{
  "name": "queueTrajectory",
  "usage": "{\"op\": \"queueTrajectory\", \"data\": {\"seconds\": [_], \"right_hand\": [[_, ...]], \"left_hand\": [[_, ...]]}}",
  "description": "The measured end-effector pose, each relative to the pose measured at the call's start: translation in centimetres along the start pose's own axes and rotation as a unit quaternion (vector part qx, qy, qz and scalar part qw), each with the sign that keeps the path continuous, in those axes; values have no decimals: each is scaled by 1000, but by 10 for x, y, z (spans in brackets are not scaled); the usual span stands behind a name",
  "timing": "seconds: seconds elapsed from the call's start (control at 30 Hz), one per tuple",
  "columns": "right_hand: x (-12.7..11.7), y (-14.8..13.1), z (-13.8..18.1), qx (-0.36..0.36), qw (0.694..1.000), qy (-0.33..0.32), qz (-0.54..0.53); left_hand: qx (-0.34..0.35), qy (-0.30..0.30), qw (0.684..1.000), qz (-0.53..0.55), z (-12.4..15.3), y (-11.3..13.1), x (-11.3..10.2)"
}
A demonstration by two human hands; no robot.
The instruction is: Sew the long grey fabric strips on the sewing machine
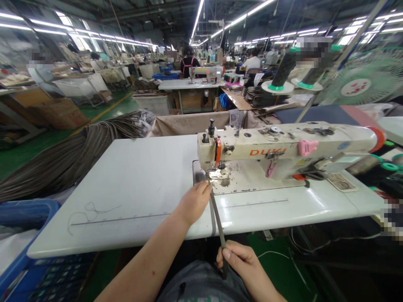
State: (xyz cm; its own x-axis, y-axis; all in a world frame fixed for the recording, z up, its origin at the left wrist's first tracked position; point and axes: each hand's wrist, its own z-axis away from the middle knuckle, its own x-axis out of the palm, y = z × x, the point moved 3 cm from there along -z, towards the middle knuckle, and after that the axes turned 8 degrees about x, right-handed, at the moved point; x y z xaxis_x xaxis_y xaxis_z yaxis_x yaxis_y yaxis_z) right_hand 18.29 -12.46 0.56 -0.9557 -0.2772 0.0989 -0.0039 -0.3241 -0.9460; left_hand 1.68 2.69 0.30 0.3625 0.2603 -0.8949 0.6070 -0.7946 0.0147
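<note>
A narrow dark grey fabric strip (217, 214) runs from the needle area of the white sewing machine (252, 147) down over the table's front edge. Close to the presser foot, my left hand (197, 199) has its fingers closed together on the strip's upper end. Below the edge, my right hand (237, 256) pinches the strip between thumb and fingers, and a short tail hangs beneath it. The strip is drawn fairly straight between both hands. My left fingertips partly hide where it meets the machine.
Loose thread (91, 212) lies on the white sewing table (151, 176) at left. A large bundle of dark strips (72, 147) and a blue crate (28, 209) stand on the left. Thread cones (283, 69) and a green fan (362, 84) are at right. Other people sit farther back.
</note>
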Motion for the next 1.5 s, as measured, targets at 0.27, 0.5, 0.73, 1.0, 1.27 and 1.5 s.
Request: {"op": "queueTrajectory", "data": {"seconds": [0.27,0.5,0.73,1.0,1.27,1.5], "right_hand": [[1,3,-2,-13,1000,-14,20],[0,2,-1,-3,1000,-16,-3],[1,6,-3,-2,999,-42,-20],[2,-3,-1,-38,999,33,-21],[9,10,-5,24,984,-1,-176],[7,16,-5,27,983,-7,-180]], "left_hand": [[-32,-6,999,9,-4,-2,1],[-34,-2,999,9,-4,-2,2],[-11,11,1000,6,-2,-1,0],[53,48,997,-14,10,-3,2],[118,46,991,-52,13,-6,7],[123,47,988,-79,13,-7,8]]}}
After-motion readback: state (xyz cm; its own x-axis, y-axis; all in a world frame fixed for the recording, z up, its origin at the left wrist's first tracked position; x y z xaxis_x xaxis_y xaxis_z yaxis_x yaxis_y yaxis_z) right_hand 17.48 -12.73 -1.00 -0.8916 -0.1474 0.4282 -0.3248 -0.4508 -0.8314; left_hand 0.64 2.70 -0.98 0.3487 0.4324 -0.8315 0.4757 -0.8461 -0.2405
